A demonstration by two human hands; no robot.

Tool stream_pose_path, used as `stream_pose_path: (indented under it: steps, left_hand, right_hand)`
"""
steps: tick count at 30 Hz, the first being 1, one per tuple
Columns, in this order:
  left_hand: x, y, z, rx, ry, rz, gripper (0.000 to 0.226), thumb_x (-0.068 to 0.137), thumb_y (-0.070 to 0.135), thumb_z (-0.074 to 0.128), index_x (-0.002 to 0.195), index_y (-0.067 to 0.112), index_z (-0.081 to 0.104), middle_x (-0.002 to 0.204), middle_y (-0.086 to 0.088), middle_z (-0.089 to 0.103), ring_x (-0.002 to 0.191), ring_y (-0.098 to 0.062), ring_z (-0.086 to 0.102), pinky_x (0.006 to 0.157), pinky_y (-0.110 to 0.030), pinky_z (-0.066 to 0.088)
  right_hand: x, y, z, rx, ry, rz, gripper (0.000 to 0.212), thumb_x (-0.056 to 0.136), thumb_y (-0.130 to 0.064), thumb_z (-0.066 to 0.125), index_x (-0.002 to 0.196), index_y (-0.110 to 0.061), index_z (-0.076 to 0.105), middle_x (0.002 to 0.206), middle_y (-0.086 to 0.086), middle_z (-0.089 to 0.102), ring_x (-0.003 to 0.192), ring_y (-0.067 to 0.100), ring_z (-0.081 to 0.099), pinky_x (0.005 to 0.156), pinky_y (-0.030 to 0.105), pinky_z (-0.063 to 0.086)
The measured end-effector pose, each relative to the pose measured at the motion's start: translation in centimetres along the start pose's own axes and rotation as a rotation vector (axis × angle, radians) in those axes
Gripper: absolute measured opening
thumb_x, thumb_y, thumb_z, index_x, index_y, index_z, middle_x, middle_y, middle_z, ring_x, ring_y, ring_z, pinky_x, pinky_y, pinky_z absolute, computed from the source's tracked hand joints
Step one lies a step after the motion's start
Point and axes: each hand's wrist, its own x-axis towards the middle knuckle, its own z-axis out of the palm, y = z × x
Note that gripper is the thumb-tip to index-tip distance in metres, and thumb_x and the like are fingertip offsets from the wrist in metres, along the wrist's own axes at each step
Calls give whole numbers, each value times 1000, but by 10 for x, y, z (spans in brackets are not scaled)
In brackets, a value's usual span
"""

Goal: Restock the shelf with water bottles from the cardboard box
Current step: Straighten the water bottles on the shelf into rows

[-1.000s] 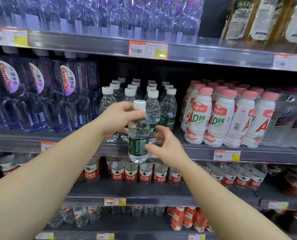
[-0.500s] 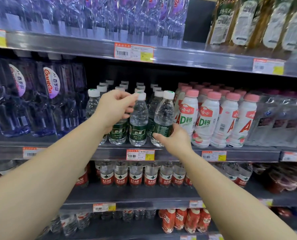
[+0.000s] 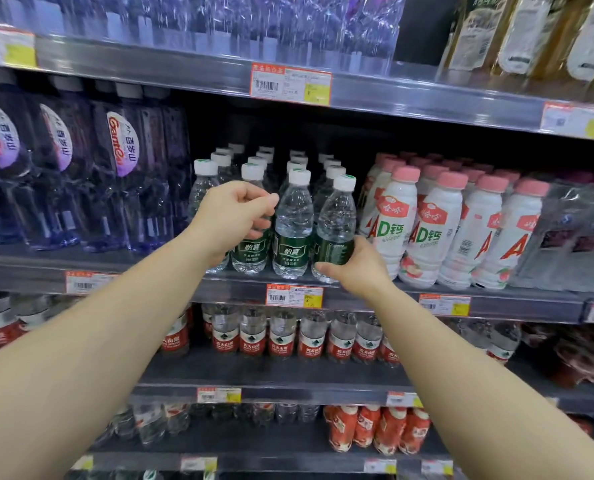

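R hand [image 3: 357, 268] wraps tilted bottle [image 3: 335, 230] low on label, at shelf [image 3: 219, 285] front edge, touching neighbor bottle [image 3: 292, 230]. L hand [image 3: 233, 220] curled at next bottle, grip unclear. Risk: tilt knocks front row off edge. Box not in view.

By my right hand [image 3: 356, 268], the green-label water bottles [image 3: 291, 251] read 怡寶. Right of those, the pink-capped white bottles [image 3: 430, 233] say "AD钙". Left of them, the tall purple bottles [image 3: 122, 147] carry "Ganten" and 百岁山. Below, red-label bottles [image 3: 281, 344] read 农夫山泉. The price tags' [image 3: 293, 295] print is too small for me.
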Motion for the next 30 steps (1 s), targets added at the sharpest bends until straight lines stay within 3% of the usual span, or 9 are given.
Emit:
stream_pose_path:
  steps: [3, 6, 9, 12, 15, 19, 22, 26, 30]
  left_hand:
    - [-1, -2, 3, 16, -10, -4, 6, 93, 25, 68, 92, 19, 66, 90, -2, 71, 75, -13, 68, 68, -28, 57]
    - [-2, -5, 5, 31, -25, -13, 7, 92, 25, 68, 92, 19, 66, 91, -3, 71, 78, -15, 68, 73, -31, 59]
    - [-4, -7, 3, 37, -37, -25, 7, 92, 26, 68, 92, 19, 66, 94, -5, 72, 81, -17, 69, 74, -32, 60]
    - [-3, -10, 0, 33, -30, -39, 7, 92, 26, 68, 92, 19, 66, 94, -5, 72, 80, -17, 69, 76, -33, 60]
    - [-5, -11, 3, 30, -38, -46, 8, 92, 26, 68, 93, 18, 67, 92, -3, 72, 79, -16, 68, 78, -35, 60]
    - [-7, -10, 5, 32, -53, -39, 5, 93, 25, 67, 91, 20, 66, 91, -3, 72, 79, -16, 68, 78, -34, 60]
    - [-6, -11, 0, 34, -47, -37, 6, 92, 25, 68, 93, 19, 67, 91, -2, 72, 80, -16, 69, 78, -36, 61]
    - [-7, -16, -4, 60, -39, -58, 11, 92, 24, 68, 97, 14, 67, 96, -4, 72, 82, -17, 69, 77, -34, 61]
    - [-11, -21, -2, 100, -59, -65, 14, 91, 23, 69, 100, 11, 68, 98, -8, 72, 80, -16, 69, 74, -32, 60]
  right_hand:
    - [-2, -2, 10, 6, 94, 7, 90, 63, -49, 86, 132, -16, 40, 132, 7, 52, 117, 28, 53, 94, 46, 50]
    - [-2, -2, 15, -34, 160, -12, 85, 67, -50, 83, 132, -14, 42, 132, 10, 49, 119, 30, 50, 93, 44, 48]
    - [-1, 1, 10, 27, 92, -45, 72, 77, -34, 80, 135, -16, 42, 127, 4, 58, 114, 25, 58, 92, 38, 50]
    - [0, 2, 4, 46, 31, -59, 82, 81, -26, 76, 148, -20, 28, 137, 0, 55, 120, 24, 56, 97, 39, 49]
    - [-1, -2, 7, 65, 41, -53, 86, 75, -31, 82, 144, -19, 32, 129, -6, 54, 117, 15, 53, 93, 27, 43]
    - [2, 0, 15, 2, 113, -44, 76, 68, -41, 85, 128, -16, 46, 125, 7, 58, 114, 26, 57, 90, 40, 50]
    - [4, 4, 11, 6, 57, -71, 71, 76, -29, 81, 135, -17, 44, 127, 2, 61, 115, 23, 58, 92, 32, 47]
    - [2, 4, 5, 35, 11, -66, 85, 76, -28, 80, 146, -22, 31, 131, -5, 59, 117, 20, 58, 98, 39, 49]
    - [-1, -1, 8, 46, 58, -48, 69, 73, -28, 84, 129, -15, 46, 119, -3, 62, 101, 14, 57, 81, 26, 43]
